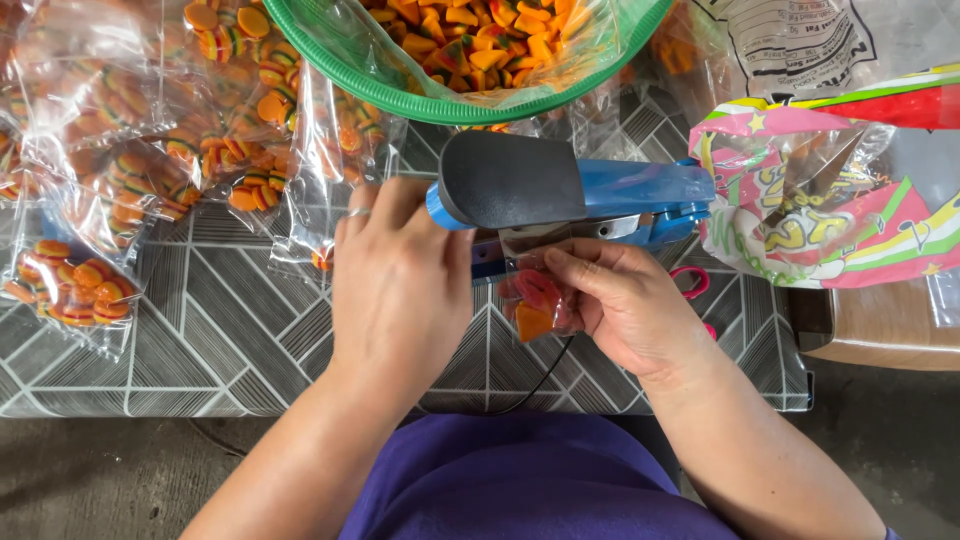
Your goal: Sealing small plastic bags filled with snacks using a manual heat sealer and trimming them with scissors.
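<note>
Patterned table (230,330); green basin (440,105) of candy at 12 o'clock; blue heat sealer (560,195) centre, left hand (400,280) pressing its black handle, fingers flat together; right hand (625,300) pinching small candy bag (535,300), bag at 9 o'clock of fingertips, top under sealer

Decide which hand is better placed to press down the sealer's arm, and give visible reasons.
Left. The left hand already rests by the heat sealer, beside its black pad, while the right hand is occupied holding the small candy bag under it.
</note>
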